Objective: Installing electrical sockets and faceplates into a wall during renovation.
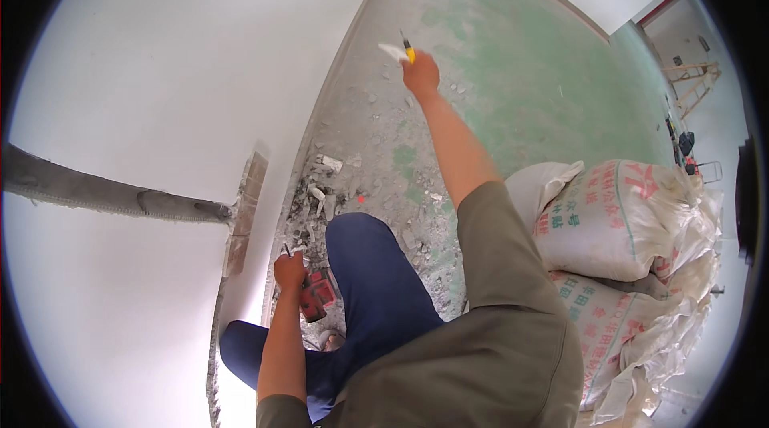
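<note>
The right hand (420, 74) clamped a yellow-handled tool (411, 54) above the floor (521, 84); whether the left hand (289, 270) gripped the red power tool (315, 301) by the floor's left edge was unclear; loose rubble (332, 162) risked a slip

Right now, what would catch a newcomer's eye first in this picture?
Probably the bulging white woven sacks printed in red and green, piled at right. Next, the long grey groove across the white wall at left, and the outstretched right hand holding a slim yellow-and-black tool over the dusty floor.

bright, with heavy edge distortion
</note>
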Motion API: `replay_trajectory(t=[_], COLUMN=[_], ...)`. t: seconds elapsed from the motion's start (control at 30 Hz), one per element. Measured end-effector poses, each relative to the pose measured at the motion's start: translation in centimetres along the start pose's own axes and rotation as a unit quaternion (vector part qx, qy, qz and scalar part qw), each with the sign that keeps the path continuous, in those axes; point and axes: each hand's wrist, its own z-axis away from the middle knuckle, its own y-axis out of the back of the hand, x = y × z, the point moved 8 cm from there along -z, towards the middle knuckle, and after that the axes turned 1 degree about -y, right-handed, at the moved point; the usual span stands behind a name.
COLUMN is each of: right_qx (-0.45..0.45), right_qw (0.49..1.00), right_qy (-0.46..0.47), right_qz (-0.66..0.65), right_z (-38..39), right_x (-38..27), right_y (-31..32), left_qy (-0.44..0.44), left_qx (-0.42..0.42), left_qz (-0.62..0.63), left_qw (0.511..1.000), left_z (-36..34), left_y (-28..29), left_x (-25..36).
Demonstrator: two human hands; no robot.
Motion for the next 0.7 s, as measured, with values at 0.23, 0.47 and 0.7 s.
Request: replay_trajectory(t=[0.23,0.47,0.7], right_qx=[-0.192,-0.311,-0.291], right_qw=[0.974,0.789,0.866], right_qy=[-0.037,-0.403,-0.142], right_qz=[-0.116,-0.343,-0.382], right_z=[13.7,33.6,29.2], right_x=[-1.7,3.7,-10.7], right_y=[-3.5,0.4,8.5], left_qy=[0.016,-0.008,0.067], left_qx=[0.032,0.039,-0.144], left_qz=[0.001,0.051,0.327], left_qw=[0.999,0.998,0.931], left_z=[-2.3,0.9,4.2], left_y=[-2.1,-1.3,-1.4], left_x=[-4.3,-2.6,0.6])
